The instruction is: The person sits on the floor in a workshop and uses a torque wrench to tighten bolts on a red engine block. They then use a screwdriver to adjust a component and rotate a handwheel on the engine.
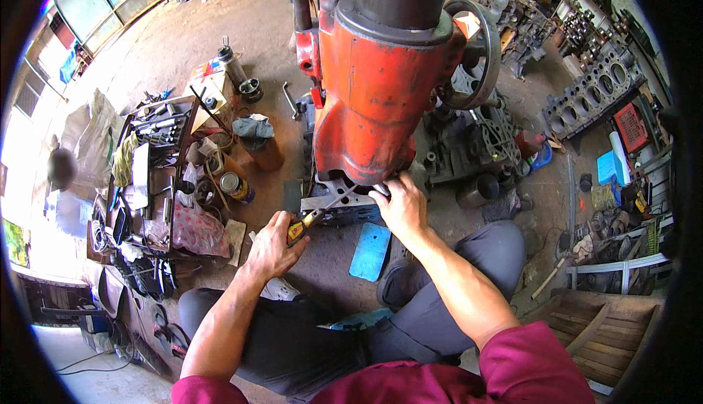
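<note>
My left hand (269,246) is wrapped round the yellow and black handle of a screwdriver (296,230). The screwdriver's shaft slants up and right across the top of a metal engine block (350,213). Over that block stands a large red machine (373,104) with a black column. Just under the machine's lower edge, my right hand (403,208) has its fingers curled at the block's top right side. Something small and dark shows between the thumb and fingers there, too hidden to name. A flat blue rectangular piece (370,251) lies on the floor in front of the block.
To the left is a tray (173,184) heaped with tools, with a yellow can (236,186) and a cloth-topped brown container (262,151) beside it. A handwheel (489,74) juts from the machine's right. Farther right lie another engine block (597,93) and a wooden crate (637,345).
</note>
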The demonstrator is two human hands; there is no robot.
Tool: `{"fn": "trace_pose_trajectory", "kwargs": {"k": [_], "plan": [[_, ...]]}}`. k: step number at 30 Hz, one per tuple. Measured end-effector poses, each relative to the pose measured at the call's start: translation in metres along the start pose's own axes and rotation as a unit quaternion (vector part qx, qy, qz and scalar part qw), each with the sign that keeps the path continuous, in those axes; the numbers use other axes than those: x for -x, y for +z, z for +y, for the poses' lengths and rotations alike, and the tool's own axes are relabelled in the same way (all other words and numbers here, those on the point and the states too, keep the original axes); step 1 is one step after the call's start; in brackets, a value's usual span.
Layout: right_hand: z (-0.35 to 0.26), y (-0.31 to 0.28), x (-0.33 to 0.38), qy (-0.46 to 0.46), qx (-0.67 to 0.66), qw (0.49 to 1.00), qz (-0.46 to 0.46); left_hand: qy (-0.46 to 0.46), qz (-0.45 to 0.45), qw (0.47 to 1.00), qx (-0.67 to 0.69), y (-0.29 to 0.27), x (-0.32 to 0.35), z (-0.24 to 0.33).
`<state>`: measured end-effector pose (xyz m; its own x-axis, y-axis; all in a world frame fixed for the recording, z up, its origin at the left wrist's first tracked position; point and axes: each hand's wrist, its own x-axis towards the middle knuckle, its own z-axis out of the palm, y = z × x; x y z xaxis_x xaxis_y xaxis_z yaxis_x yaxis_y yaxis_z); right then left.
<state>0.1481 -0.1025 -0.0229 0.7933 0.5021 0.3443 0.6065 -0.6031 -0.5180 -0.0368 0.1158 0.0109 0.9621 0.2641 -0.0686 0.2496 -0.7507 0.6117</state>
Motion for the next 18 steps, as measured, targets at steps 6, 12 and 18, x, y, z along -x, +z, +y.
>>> {"fn": "trace_pose_trajectory", "kwargs": {"k": [6,12,18], "plan": [[0.001,0.000,0.000,-0.027,-0.027,0.999,0.030,-0.011,-0.022,1.000,0.017,0.004,-0.001,0.002],[0.002,-0.014,0.009,-0.008,0.006,1.000,0.027,-0.025,-0.011,0.997,0.075,0.012,-0.003,-0.004],[0.011,-0.012,0.012,-0.022,0.024,0.999,-0.014,-0.007,0.052,0.998,0.027,0.020,0.002,0.000]]}}
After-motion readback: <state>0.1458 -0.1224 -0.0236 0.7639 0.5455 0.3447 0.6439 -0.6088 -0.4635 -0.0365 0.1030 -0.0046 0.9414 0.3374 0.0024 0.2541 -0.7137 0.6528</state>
